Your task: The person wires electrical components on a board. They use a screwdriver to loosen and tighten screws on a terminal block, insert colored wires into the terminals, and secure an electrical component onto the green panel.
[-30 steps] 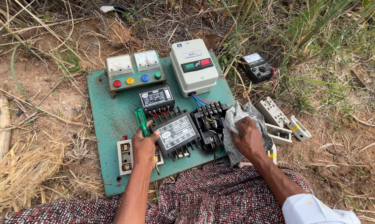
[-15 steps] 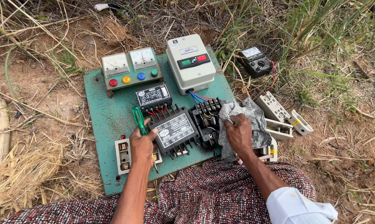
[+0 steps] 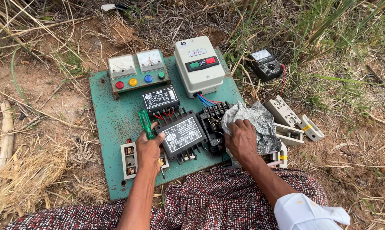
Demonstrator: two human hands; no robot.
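— What is held in the fingers?

— A green-handled screwdriver (image 3: pixel 146 123) is gripped by the closed fingers (image 3: pixel 155 140) of the left hand (image 3: pixel 149 149), its handle pointing up and away over the green board (image 3: pixel 111 127). A crumpled grey cloth (image 3: pixel 254 121) is pressed under the curled fingers (image 3: pixel 237 127) of the right hand (image 3: pixel 242 141), at the board's right edge.

— And between the two hands?

— A black contactor (image 3: pixel 183 136) is seen mounted on the board, with a black terminal block (image 3: pixel 213 117) just beside it, against the cloth. A smaller black unit (image 3: pixel 160 99) is fixed above, red wires at its base.

— Farther out?

— A meter panel with four coloured buttons (image 3: pixel 137 72) and a grey starter box (image 3: pixel 198 64) are set along the top of the board. A multimeter (image 3: pixel 265 64) and pale fuse carriers (image 3: pixel 292 121) are left on the dry ground to the right.
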